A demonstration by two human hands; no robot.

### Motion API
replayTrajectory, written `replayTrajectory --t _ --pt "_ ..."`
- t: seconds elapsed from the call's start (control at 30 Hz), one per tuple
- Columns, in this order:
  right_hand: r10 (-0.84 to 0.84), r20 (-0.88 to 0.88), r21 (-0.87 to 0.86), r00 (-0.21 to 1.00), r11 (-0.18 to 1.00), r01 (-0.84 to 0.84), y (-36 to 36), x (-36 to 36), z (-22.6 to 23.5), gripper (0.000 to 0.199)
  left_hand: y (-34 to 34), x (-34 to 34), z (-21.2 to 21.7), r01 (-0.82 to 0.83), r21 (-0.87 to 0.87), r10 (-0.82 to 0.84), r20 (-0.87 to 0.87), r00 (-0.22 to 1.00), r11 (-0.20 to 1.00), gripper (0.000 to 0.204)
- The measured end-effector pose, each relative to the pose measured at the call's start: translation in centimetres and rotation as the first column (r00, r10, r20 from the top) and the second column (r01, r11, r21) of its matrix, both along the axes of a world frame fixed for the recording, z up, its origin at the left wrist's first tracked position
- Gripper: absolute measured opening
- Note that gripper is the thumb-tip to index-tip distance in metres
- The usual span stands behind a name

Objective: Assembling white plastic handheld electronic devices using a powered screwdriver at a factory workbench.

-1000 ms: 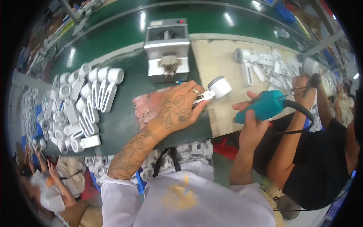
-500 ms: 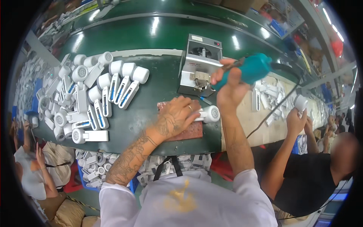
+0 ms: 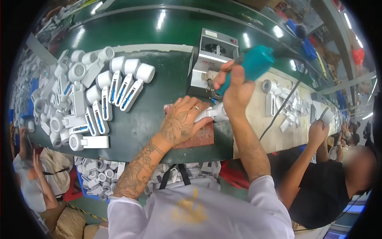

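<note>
My left hand is closed over the handle of a white handheld fan and presses it onto a reddish-brown block. The fan's round head points right, partly hidden by my right forearm. In my right fist is a teal electric screwdriver, tilted, its cable trailing off to the right. The screwdriver's lower end is close to the front of a grey metal screw feeder; whether its bit touches the feeder I cannot tell.
Several white fans with blue strips in their handles lie heaped at left. A blue crate of white parts stands below the bench. Small white parts lie on a beige sheet at right. A co-worker's hands hold a white part there.
My right hand has brought the screwdriver left, nearer the screw feeder's front. My left hand stays on the fan on the block. The whole view has shifted slightly.
</note>
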State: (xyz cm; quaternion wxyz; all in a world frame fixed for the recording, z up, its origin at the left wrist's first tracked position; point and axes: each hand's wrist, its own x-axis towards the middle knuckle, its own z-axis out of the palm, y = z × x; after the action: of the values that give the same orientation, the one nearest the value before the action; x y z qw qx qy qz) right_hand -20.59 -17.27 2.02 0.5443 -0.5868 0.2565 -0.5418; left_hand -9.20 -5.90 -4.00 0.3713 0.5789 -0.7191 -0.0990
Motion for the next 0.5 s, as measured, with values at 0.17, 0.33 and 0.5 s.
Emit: replayTrajectory --t 0.17,0.33,0.5 --pt "-0.013 0.016 -0.024 1.000 1.000 0.013 1.8 -2.1 0.5 0.060 -0.5 0.1 0.2 0.010 -0.007 -0.010 -0.015 1.000 1.000 0.038" --pt "0.031 -0.011 -0.032 0.999 0.999 -0.031 1.7 -1.9 -0.3 0.059 -0.4 0.0 0.0 0.012 -0.009 -0.012 -0.017 1.000 1.000 0.038" --pt "0.065 0.016 0.002 0.998 0.998 -0.065 2.0 -1.8 -1.9 0.051 -0.1 0.1 0.1 0.004 0.010 -0.003 -0.016 1.000 1.000 0.037"
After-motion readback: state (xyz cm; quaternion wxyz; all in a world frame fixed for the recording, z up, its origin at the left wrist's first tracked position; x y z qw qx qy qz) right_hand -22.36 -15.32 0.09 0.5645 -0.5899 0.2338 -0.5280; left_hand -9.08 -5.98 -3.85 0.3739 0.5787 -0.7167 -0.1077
